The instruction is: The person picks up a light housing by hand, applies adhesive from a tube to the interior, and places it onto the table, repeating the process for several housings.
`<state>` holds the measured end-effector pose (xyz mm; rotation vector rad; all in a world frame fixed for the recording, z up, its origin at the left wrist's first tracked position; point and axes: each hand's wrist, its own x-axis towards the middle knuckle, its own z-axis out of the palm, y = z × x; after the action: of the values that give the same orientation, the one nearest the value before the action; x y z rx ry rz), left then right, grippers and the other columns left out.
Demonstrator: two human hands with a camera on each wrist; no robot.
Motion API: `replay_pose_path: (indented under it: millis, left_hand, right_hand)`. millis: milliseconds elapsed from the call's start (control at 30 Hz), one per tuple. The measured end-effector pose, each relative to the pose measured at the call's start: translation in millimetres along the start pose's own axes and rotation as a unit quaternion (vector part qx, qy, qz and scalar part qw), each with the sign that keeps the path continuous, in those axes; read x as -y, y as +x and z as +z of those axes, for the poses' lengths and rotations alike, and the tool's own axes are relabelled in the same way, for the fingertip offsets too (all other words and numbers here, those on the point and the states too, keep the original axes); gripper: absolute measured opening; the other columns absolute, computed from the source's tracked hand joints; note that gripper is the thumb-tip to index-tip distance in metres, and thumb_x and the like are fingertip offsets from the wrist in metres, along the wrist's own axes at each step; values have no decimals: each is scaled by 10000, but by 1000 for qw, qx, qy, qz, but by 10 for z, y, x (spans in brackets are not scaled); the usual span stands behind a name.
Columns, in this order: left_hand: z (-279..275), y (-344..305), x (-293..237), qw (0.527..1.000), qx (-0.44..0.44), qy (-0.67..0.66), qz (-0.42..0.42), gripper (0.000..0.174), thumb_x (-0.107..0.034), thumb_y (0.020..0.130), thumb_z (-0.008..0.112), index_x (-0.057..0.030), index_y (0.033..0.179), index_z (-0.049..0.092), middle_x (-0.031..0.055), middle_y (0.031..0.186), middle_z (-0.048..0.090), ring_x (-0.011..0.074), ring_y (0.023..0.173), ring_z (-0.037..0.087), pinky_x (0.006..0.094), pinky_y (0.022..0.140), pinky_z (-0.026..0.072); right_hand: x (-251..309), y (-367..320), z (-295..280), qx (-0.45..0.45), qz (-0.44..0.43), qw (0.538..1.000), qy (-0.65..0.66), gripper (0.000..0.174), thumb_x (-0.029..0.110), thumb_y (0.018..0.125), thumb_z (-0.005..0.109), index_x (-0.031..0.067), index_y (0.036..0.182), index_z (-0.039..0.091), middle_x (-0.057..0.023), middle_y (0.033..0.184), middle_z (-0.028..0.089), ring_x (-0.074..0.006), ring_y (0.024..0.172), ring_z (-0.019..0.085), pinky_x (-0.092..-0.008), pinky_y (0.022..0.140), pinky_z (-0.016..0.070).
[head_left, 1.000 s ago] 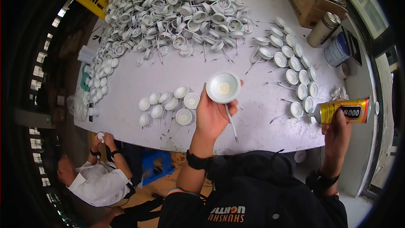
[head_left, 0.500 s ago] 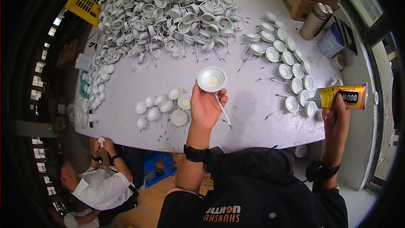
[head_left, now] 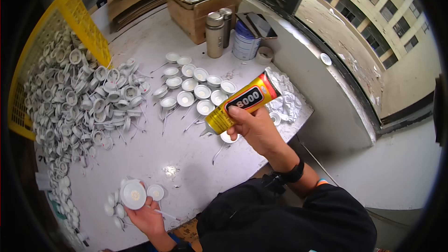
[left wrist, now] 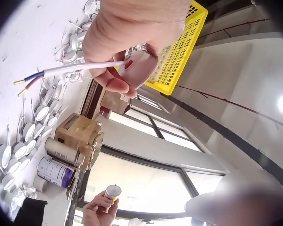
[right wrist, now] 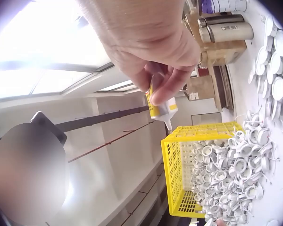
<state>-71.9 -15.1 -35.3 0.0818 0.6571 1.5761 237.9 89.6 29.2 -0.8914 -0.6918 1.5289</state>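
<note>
A round white lamp (head_left: 133, 194) is held in the left hand (head_left: 147, 219), above the near left part of the table (head_left: 186, 175) as seen in the head view. Its rim is gripped by curled fingers, and its hollow face, with a pale yellow dotted disc at the centre, is turned up. A white cable (head_left: 167, 215) is seen to hang from the back of the lamp; in the left wrist view a red spot is noted where it enters, and its free end is split into a blue wire (left wrist: 34, 76) and a brown wire (left wrist: 33, 84).

A yellow glue tube (head_left: 245, 102) marked "8000" is grasped by the right hand (head_left: 255, 133), with the thumb laid across the label. The tube is held aslant, its nozzle (head_left: 208, 131) directed down and to the left, well apart from the held lamp.

A small group of lamps (head_left: 112, 205) is found beside the left hand. A larger group of lamps (head_left: 189, 85) is laid out beyond the tube, hollow faces mostly up. A heap of lamps (head_left: 77, 98) is spread from a yellow basket (head_left: 84, 28) onto the table. At the far side a cardboard box (head_left: 189, 18), metal flasks (head_left: 215, 37) and a white tub (head_left: 245, 45) are recorded, with crumpled plastic (head_left: 287, 95) nearer the right edge.
</note>
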Motion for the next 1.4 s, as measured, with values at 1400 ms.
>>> replay_pose_path:
  millis: [1400]
  left_hand:
    - [875,-123,478,919,273,10,-283,507,-348,880,291,-46,1262,147,210,1126,409,345,866,546,380,727,476]
  right_hand:
    - [157,-490,635,171,-100,957,-214,337,-17,676,628,-10,952,435,-178,963,527,-189,851,549,-272,693,475]
